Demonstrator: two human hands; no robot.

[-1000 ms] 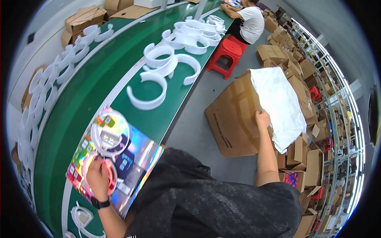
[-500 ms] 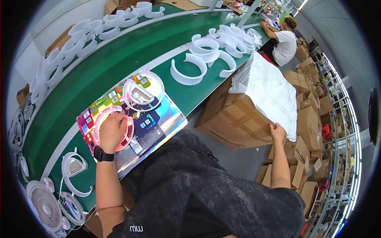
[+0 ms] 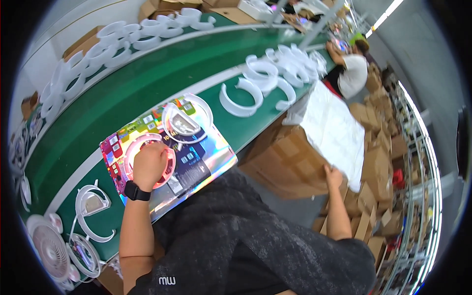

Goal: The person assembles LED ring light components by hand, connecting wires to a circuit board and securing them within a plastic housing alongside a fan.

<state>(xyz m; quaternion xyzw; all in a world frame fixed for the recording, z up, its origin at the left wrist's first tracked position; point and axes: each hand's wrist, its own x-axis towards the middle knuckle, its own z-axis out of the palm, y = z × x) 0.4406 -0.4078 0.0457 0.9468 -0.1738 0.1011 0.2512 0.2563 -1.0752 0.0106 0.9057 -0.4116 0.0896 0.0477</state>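
My left hand (image 3: pixel 151 163) is curled down over a round ring part (image 3: pixel 171 167) that glows pink; its fingertips are hidden, so what they hold cannot be made out. Beneath lies a shiny, colourful printed sheet or flat package (image 3: pixel 221 147) at the bench edge. Beside the hand, a white ring part with a half-round compartment (image 3: pixel 183 124) rests on the same sheet. Over to the right, my right hand (image 3: pixel 333 177) grips the near top edge of a large cardboard box (image 3: pixel 295 164), where a white plastic sheet (image 3: pixel 334 132) drapes over it.
White curved bands (image 3: pixel 241 101) stand on the green bench (image 3: pixel 206 96), more along its far side (image 3: pixel 118 54). At lower left are another white ring part (image 3: pixel 83 216) and a round fan-like piece (image 3: pixel 49 243). A co-worker (image 3: pixel 353 73) sits beyond; cartons (image 3: pixel 381 152) line the right.
The view has shifted, so most things sit lower in the picture. My right hand and the cardboard box have come slightly left and nearer. My left hand stays at the pink ring.
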